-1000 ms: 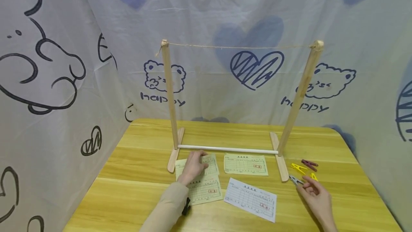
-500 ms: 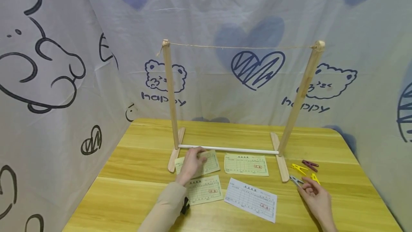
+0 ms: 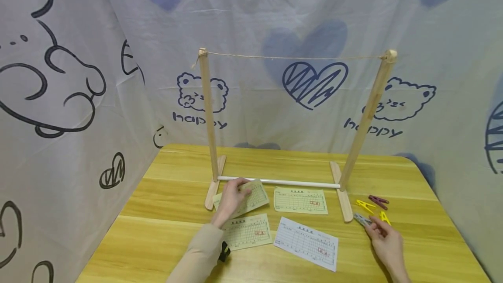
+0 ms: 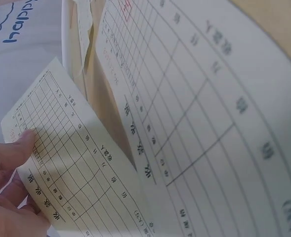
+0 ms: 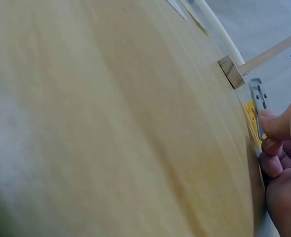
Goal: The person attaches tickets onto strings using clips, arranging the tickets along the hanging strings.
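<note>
My left hand [image 3: 232, 198] pinches a pale yellow printed form slip [image 3: 256, 196] along its far long edge. The left wrist view shows the thumb on the printed face of this slip [image 4: 68, 148], which tilts up. A second yellow slip [image 3: 251, 233] lies just in front of it, and a third [image 3: 300, 201] lies to its right. Nearer the right hand is a white slip [image 3: 305, 244] with a red stamp. At the right, my right hand [image 3: 386, 243] pinches a grey clothespin [image 3: 360, 219] by its handle end, also visible as a grey clothespin [image 5: 257, 89] between thumb and finger.
A wooden stand with a left post [image 3: 208, 117], a right post [image 3: 365, 121] and a white rod [image 3: 279, 182] rises behind the slips. Twine [image 3: 291, 58] stretches between the post tops. Yellow clothespins [image 3: 365, 205] and a maroon clothespin [image 3: 378, 200] lie right of the stand's foot [image 3: 345, 206].
My left hand has raised the far edge of the yellow slip and drawn it away from the lower one. My right hand has tilted the grey clothespin slightly, staying nearly in place.
</note>
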A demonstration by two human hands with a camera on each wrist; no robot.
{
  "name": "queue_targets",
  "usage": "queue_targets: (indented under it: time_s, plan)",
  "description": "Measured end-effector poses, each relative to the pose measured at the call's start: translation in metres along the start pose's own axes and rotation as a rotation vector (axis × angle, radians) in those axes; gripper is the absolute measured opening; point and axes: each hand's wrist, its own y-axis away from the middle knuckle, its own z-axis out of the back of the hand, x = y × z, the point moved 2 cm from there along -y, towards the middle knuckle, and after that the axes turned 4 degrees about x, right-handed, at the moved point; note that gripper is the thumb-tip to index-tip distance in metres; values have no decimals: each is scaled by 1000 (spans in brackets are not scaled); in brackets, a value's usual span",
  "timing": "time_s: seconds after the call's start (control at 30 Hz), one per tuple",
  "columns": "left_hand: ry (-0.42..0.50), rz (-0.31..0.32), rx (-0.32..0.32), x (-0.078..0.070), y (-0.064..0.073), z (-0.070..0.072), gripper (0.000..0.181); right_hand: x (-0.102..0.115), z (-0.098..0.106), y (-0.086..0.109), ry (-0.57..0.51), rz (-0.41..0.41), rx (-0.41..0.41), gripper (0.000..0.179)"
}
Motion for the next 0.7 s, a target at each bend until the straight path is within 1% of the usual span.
queue_targets:
  time_s: [0.1, 0.23, 0.4, 0.53, 0.6, 0.7]
  plan:
    - [1, -24, -6, -2, 2, 2, 19, 2, 0, 0, 40, 15, -7, 27]
    - [18, -35, -21, -3, 3, 4, 19, 3, 0, 1, 72, 21, -7, 27]
    - [53, -44, -42, -3, 4, 8, 19, 3, 0, 0, 59, -2, 8, 27]
    - [94, -22, -55, -4, 4, 11, 18, 4, 0, -1, 37, -32, 8, 27]
    - [113, -14, -65, -5, 3, 12, 18, 4, 1, -1, 32, -34, 5, 27]
    - [144, 3, -92, -6, 2, 14, 18, 4, 2, 0, 26, -14, -4, 27]
